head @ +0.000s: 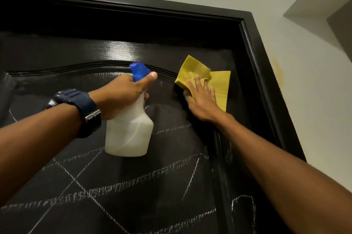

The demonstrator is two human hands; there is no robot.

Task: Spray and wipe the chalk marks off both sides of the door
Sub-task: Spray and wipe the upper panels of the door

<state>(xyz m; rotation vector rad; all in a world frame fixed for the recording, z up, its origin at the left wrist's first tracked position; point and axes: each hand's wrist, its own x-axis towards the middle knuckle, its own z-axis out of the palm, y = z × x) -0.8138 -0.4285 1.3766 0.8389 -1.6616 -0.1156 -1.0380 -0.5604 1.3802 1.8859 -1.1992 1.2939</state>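
Note:
The black door (pixel 80 50) fills the view, seen from below, its raised panel crossed by white chalk marks (pixel 118 186). My left hand (pixel 122 94) grips a white spray bottle (pixel 131 130) by its neck, the blue nozzle (pixel 140 70) turned toward the door's top. My right hand (pixel 202 98) presses a yellow cloth (pixel 219 81) flat against the door's upper right, thumb tucked under the cloth's edge. The patch around the cloth looks wiped and damp.
A glossy black door frame (pixel 253 46) runs along the top and right. A pale wall (pixel 308 85) with a faint yellow stain (pixel 278 69) lies to the right. A dark watch (pixel 80 111) is on my left wrist.

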